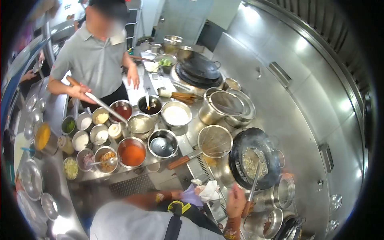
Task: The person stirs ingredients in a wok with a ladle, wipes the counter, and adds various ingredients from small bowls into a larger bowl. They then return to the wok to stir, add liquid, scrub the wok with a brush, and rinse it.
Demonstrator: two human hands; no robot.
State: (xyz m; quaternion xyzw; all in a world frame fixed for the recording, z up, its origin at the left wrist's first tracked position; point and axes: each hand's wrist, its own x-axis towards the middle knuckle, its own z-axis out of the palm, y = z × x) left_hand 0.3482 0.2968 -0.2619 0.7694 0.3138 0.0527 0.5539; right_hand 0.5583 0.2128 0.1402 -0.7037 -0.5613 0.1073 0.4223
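My left hand [176, 195] is low in the middle, closed at the edge of a purple cloth [192, 195]; its fingers are partly hidden. A crumpled white cloth [209, 191] lies against the purple one. My right hand [236, 201], somewhat blurred, has its fingers pointing up, just left of the wooden handle of a wok spatula [254, 186]; I see no grip around it. The spatula's blade rests in chopped pale food [252, 164] inside a dark, steaming wok [273, 176].
Across the counter a person in a grey shirt [102, 60] holds a long-handled ladle [106, 105] over metal tubs of sauces and toppings. A wire strainer [215, 141] sits left of the wok. Metal pots [264, 224] crowd the right front. A second wok [198, 66] stands farther back.
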